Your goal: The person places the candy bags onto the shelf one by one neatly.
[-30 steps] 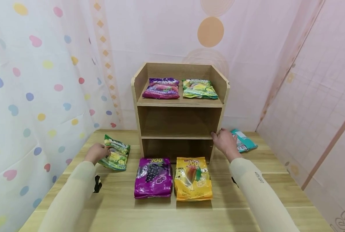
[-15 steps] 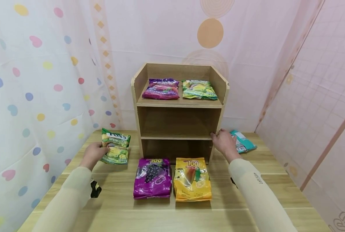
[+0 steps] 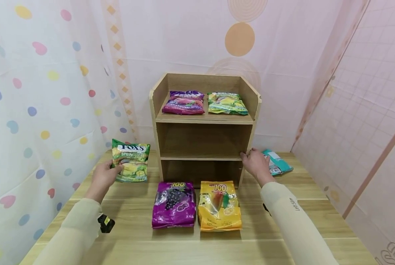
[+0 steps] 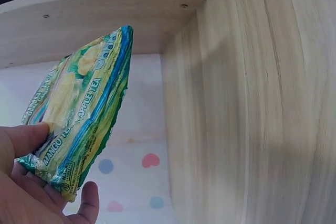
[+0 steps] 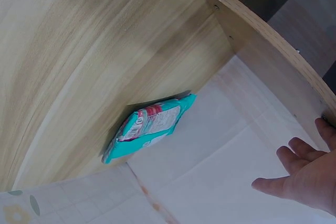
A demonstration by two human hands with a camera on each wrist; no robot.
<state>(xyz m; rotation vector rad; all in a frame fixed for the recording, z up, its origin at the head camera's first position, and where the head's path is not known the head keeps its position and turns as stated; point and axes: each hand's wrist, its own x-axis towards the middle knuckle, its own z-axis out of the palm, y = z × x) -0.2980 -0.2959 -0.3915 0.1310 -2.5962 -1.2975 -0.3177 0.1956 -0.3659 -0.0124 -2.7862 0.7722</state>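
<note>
My left hand (image 3: 102,178) pinches a green and yellow Fox's Spring Tea candy bag (image 3: 131,162) by its side, thumb on the front. In the left wrist view the candy bag (image 4: 79,103) tilts above the table, fingers behind it. My right hand (image 3: 258,163) touches the right side edge of a wooden shelf (image 3: 205,158); in the right wrist view that hand's (image 5: 310,174) fingers are spread, one at the panel edge. A teal bag (image 3: 278,162) lies on the table beyond this hand, partly hidden by it in the head view.
On the top tier lie a purple candy bag (image 3: 184,102) and a green candy bag (image 3: 227,103). In front of the shelf, a purple Lot 100 bag (image 3: 173,206) and a yellow Lot 100 bag (image 3: 219,208) rest on the wooden table (image 3: 171,250). Patterned curtains (image 3: 191,36) surround the table.
My left hand has raised the green candy bag off the table and turned it more upright, so its front faces the head camera. The right hand stays at the shelf edge.
</note>
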